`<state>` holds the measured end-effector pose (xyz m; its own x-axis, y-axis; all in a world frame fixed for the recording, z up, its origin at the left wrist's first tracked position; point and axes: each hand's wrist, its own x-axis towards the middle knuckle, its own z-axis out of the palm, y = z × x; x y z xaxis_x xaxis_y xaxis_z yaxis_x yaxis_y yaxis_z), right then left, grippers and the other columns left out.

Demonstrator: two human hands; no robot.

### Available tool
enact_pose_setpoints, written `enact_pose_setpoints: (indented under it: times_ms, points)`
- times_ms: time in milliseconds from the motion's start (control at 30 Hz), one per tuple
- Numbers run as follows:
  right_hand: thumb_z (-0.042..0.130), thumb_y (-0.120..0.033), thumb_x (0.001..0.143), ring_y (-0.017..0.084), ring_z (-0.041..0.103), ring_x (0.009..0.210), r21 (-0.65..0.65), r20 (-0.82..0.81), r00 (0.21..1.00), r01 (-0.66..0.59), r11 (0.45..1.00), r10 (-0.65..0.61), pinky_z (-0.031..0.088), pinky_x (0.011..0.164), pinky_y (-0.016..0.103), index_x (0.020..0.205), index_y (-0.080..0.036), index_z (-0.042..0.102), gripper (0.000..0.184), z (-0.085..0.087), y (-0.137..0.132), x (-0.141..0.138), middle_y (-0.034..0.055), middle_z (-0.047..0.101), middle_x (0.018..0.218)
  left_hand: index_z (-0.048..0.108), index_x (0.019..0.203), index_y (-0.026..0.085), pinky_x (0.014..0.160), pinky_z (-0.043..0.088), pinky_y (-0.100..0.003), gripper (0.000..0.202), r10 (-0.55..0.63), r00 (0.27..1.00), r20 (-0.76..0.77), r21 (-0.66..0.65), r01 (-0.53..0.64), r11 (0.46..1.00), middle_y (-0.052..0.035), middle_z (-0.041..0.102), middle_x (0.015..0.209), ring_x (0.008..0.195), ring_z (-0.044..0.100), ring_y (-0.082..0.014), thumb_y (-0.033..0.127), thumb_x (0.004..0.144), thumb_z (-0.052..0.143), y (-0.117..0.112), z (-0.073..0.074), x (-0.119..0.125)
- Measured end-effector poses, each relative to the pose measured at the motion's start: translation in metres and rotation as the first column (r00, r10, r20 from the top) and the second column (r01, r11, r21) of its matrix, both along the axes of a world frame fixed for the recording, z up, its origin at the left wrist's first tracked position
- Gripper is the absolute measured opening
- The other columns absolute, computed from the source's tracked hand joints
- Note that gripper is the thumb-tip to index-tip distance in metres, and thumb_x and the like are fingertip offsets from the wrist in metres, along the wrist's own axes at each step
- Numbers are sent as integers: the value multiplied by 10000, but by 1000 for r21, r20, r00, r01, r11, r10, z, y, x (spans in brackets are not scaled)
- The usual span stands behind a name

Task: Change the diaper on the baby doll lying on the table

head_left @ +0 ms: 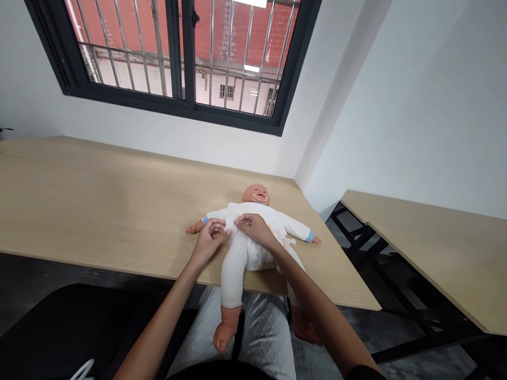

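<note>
A baby doll (257,196) in a white garment (273,219) with blue cuffs lies on its back on the wooden table (99,200), arms spread, legs hanging over the near edge. My left hand (209,238) pinches the garment's fabric at the doll's waist, fingers closed. My right hand (253,227) also grips the fabric at the doll's chest, fingers closed. Both hands nearly meet over the doll's middle.
A barred window (186,58) sits above the table against the white wall. A second wooden table (435,248) stands to the right, with a dark metal frame (368,248) in the gap between. My lap in light quilted trousers (261,332) is under the doll's legs.
</note>
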<state>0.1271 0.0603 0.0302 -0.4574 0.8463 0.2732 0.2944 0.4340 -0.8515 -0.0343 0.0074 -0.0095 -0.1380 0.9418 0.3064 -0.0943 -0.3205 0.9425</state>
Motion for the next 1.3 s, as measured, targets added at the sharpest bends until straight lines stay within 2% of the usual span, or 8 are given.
enact_pose_setpoints:
  times_ms: [333, 533, 633, 767, 867, 1000, 1200, 1300]
  points:
    - [561, -369, 812, 145, 606, 691, 45, 65, 994, -90, 995, 87, 444, 634, 237, 779, -155, 661, 239, 5, -9, -3, 40, 695, 769, 666, 842, 179, 749, 411, -262, 213, 96, 988, -117, 62, -90, 994, -35, 640, 894, 836, 564, -172, 305, 679, 723, -3, 0, 2]
    - [511, -328, 866, 126, 603, 683, 118, 258, 965, 7, 993, -37, 428, 608, 209, 797, -151, 651, 236, 11, -14, -4, 19, 694, 781, 595, 672, 166, 665, 439, -254, 168, 134, 991, 2, 41, -134, 990, 4, 603, 683, 668, 558, -145, 317, 697, 665, 2, -4, -1]
    - [483, -275, 882, 148, 623, 717, 195, 395, 897, 132, 972, -201, 432, 636, 228, 814, -143, 657, 229, 17, -16, -7, 44, 700, 803, 552, 708, 170, 645, 478, -264, 225, 162, 982, 99, 12, -164, 986, 9, 599, 705, 658, 576, -142, 369, 694, 657, 4, -7, -4]
    - [485, -168, 845, 256, 653, 862, 329, 559, 717, 269, 905, -417, 447, 704, 318, 877, -106, 673, 201, 26, -16, -28, 155, 696, 926, 504, 673, 179, 642, 505, -275, 271, 185, 970, 158, -7, -186, 983, 19, 588, 686, 647, 590, -141, 388, 671, 677, 5, -7, -5]
    - [501, -81, 814, 281, 657, 922, 380, 650, 607, 262, 887, -457, 454, 743, 344, 915, -82, 682, 207, 29, -14, -54, 204, 685, 969, 463, 637, 189, 612, 480, -248, 287, 188, 971, 147, 5, -191, 982, 39, 565, 614, 589, 574, -123, 369, 676, 683, 4, -5, -4]
    - [526, -45, 810, 269, 667, 917, 385, 718, 546, 205, 900, -431, 459, 750, 336, 902, -87, 691, 194, 35, -13, -77, 192, 696, 954, 464, 656, 195, 590, 441, -228, 256, 184, 979, 87, 56, -189, 980, 46, 566, 578, 552, 557, -112, 348, 713, 660, 2, -3, -1]
    - [440, -199, 935, 235, 632, 1000, 465, 650, 581, 205, 861, -490, 436, 824, 342, 1085, -171, 640, 251, 59, -24, -26, 120, 681, 1067, 517, 636, 187, 587, 404, -228, 216, 212, 975, -67, 152, -200, 968, 30, 546, 617, 591, 522, -119, 319, 734, 657, -2, 4, 3]
    - [561, -305, 890, 195, 616, 977, 424, 571, 704, 189, 886, -424, 436, 830, 308, 1153, -221, 596, 278, 57, -33, 15, 51, 669, 1070, 547, 665, 186, 617, 403, -239, 172, 223, 962, -159, 200, -189, 961, 16, 564, 675, 646, 531, -132, 300, 757, 637, -2, 11, 10]
